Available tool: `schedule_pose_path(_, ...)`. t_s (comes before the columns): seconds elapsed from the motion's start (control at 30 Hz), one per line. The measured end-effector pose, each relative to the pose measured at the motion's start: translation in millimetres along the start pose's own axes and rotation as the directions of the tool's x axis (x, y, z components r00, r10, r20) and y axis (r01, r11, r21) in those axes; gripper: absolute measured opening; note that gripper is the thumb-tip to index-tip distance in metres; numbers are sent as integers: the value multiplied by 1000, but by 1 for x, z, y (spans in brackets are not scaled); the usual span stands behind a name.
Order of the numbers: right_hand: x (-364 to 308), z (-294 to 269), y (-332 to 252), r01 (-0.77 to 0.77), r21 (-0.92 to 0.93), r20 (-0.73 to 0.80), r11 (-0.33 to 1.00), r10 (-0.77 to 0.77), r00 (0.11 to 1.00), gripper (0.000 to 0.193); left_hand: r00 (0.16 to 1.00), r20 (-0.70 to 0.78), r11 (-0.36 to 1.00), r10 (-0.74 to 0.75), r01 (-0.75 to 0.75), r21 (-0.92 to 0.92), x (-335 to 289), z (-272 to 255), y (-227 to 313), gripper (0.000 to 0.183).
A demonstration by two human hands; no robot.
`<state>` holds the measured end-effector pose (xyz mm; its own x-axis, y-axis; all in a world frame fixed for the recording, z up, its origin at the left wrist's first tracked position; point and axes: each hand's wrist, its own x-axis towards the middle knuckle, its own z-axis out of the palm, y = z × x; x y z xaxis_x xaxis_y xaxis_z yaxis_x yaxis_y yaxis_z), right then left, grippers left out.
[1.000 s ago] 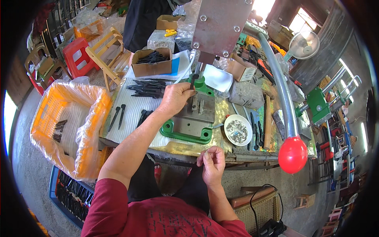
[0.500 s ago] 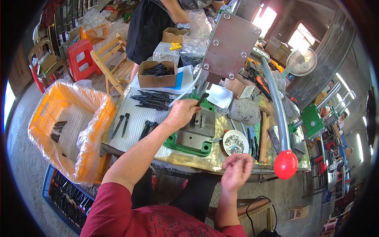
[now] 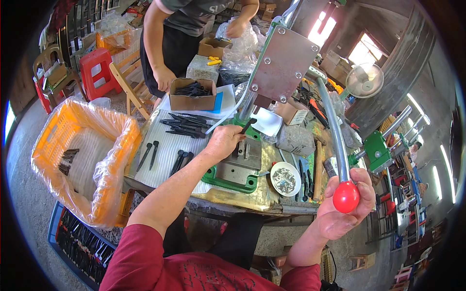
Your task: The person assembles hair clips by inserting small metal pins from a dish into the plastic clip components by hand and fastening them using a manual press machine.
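Observation:
My left hand (image 3: 224, 143) pinches a slender black piece (image 3: 249, 125) with a rounded end, holding it tilted over the metal fixture of a green hand press (image 3: 251, 183). The press's square metal head (image 3: 276, 63) is just above it. At the right, my right hand (image 3: 334, 222) cups the red ball knob (image 3: 346, 197) at the end of the press's long steel lever (image 3: 333, 123), fingers curled behind it. A white dish (image 3: 274, 185) of small metal bits stands right of the press base. Similar black pieces (image 3: 187, 125) lie on the white foam sheet left of my left hand.
A plastic-lined orange crate (image 3: 41, 167) stands at the left, above a blue crate (image 3: 54, 237) of black parts. Beyond the table a co-worker (image 3: 187, 22) stands by a cardboard box (image 3: 193, 102) of black pieces. A hammer (image 3: 318, 169) lies right of the dish.
My right hand has moved from near the dish, right and up onto the red knob. My left hand stays at the press with the black piece. The co-worker has leaned further into view.

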<state>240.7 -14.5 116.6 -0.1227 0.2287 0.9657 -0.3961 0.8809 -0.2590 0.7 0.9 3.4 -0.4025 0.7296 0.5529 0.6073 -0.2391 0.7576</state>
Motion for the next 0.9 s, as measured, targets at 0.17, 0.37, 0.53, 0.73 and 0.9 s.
schedule_pose_path(0.17, 13, 7, -11, -28, -33, 111, 999, 32, 993, 43, 1000, -1, 1000, 5, -5, 22, 0, -1, -4, 7)
schedule_pose_path(0.37, 27, 9, -29, -256, -89, 96, 963, 264, 960, 31, 999, 20, 999, -40, 40, 35, 1, -2, 1, 8)
schedule_pose_path(0.53, 33, 11, -33, -253, -206, 121, 945, 281, 952, 21, 1000, -7, 1000, -5, 6, 26, 0, 0, -4, 8)
schedule_pose_path(0.73, 46, 21, -40, -291, -210, 2, 933, 298, 955, 12, 1000, 11, 998, -22, 21, 52, 0, -1, 0, 8)
schedule_pose_path(0.9, 47, 21, -40, -286, -232, 30, 930, 301, 953, 17, 1000, 3, 1000, -14, 14, 12, 0, 2, -9, 9)
